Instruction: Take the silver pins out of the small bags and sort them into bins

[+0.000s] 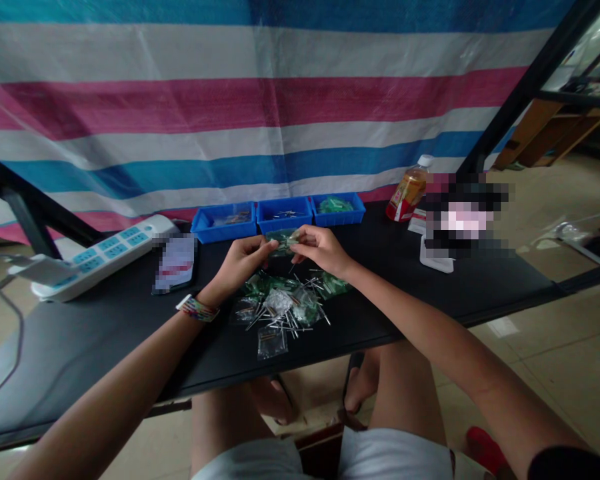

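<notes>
My left hand (243, 261) and my right hand (320, 248) meet above the black table (80, 333), both pinching a small clear plastic bag (284, 241) with green contents. Below them lies a heap of small clear bags and loose metal pins (285, 308), some bags holding green parts. A single small bag (271, 343) lies near the table's front edge. A colourful woven band circles my left wrist (198, 309).
Three blue trays (223, 222) (285, 213) (338, 208) stand in a row at the back. A white power strip (97, 257) lies at the left, an orange drink bottle (408, 190) at the right. A striped tarp hangs behind. My knees show under the table.
</notes>
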